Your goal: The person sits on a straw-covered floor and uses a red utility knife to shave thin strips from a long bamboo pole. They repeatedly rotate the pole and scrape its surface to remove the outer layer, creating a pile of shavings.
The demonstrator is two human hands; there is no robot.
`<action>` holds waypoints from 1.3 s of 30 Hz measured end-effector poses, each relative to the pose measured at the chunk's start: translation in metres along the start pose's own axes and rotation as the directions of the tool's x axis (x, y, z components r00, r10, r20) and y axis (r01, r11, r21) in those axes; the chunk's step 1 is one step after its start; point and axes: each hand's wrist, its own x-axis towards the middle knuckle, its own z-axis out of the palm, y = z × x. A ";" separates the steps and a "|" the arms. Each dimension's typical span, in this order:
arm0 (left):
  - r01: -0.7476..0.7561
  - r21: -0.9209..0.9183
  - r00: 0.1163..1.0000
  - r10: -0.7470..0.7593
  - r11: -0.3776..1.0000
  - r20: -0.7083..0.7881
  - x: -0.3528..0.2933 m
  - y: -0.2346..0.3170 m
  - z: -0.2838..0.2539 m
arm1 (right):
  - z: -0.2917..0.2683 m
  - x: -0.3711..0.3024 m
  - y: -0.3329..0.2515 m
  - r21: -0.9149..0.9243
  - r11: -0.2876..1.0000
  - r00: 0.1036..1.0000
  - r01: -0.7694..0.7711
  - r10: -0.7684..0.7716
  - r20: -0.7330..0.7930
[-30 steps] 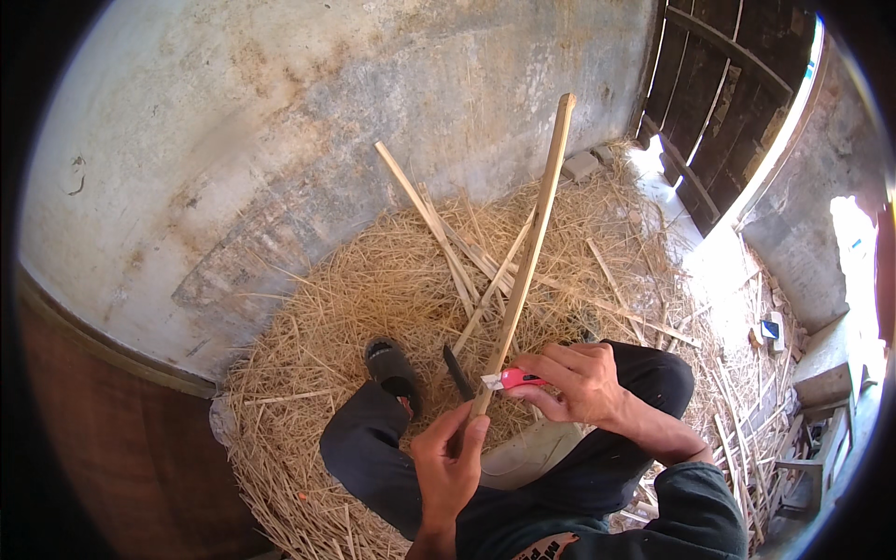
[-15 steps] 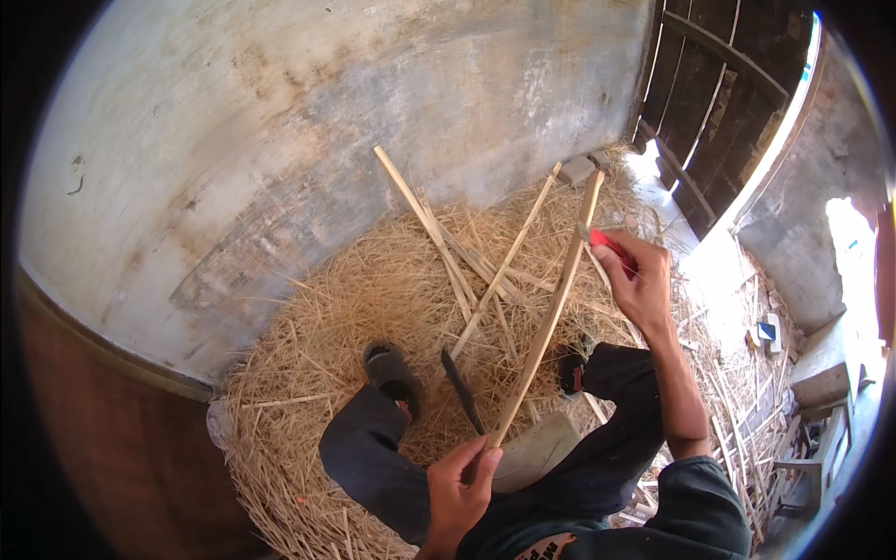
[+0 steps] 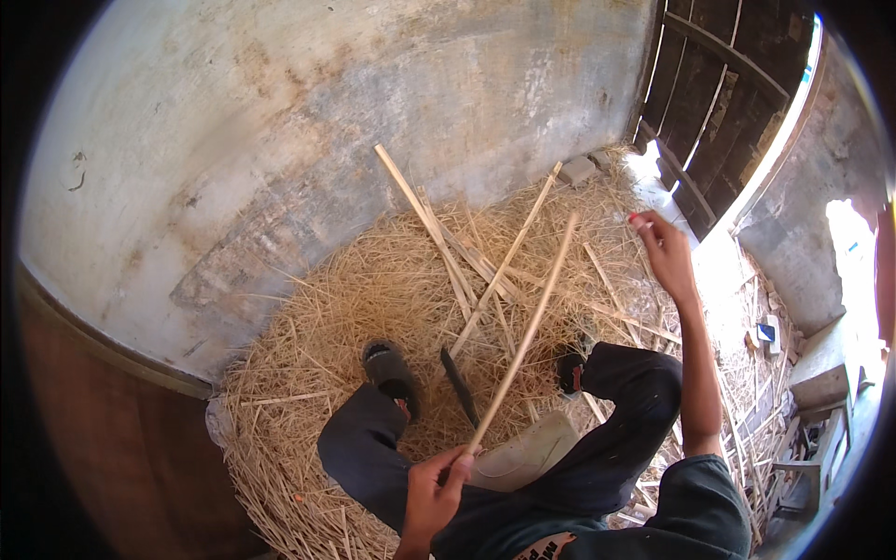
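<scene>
My left hand (image 3: 435,490) is closed on the near end of a long pale bamboo strip (image 3: 523,345). The strip slants up and away to the right over the shavings, its outline slightly blurred. Raised at the right, apart from the strip, my right hand (image 3: 667,254) is closed on a small red-handled tool (image 3: 636,218). Only a bit of red shows at the fingertips; the tool's blade cannot be made out. Between my legs lies a dark, blade-shaped tool (image 3: 458,387), pointing away from me, beside a pale board-like piece (image 3: 541,453).
A thick heap of shavings (image 3: 308,373) covers the floor around my feet. Several pale strips (image 3: 509,261) lie across it, one leaning on the stained wall (image 3: 373,93). Back right is a dark plank door (image 3: 719,84); a bench-like frame (image 3: 817,448) stands at the right.
My right hand has come off the strip with the red-handled tool, moving right and up. My left hand has shifted slightly left and down, and the strip's far end has dropped lower.
</scene>
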 end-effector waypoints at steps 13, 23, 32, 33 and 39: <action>-0.076 -0.190 0.991 0.096 0.979 0.097 0.038 0.043 0.008 | 0.004 -0.066 -0.061 0.044 0.956 0.825 0.292 -0.275 0.494; -0.108 -0.260 0.982 0.143 0.960 0.121 0.044 0.059 0.013 | 0.029 -0.126 -0.114 0.354 0.718 0.717 0.600 -0.678 0.162; -0.187 -0.225 0.981 0.195 0.956 0.012 0.042 0.058 0.025 | 0.051 -0.144 -0.124 0.259 0.632 0.641 0.730 -0.765 0.060; -0.201 -0.214 0.979 0.205 0.956 -0.007 0.042 0.057 0.026 | 0.051 -0.145 -0.125 0.259 0.639 0.645 0.724 -0.760 0.073; -0.225 -0.142 0.974 0.219 0.964 -0.055 0.043 0.054 0.026 | 0.053 -0.149 -0.124 0.293 0.620 0.637 0.728 -0.770 0.045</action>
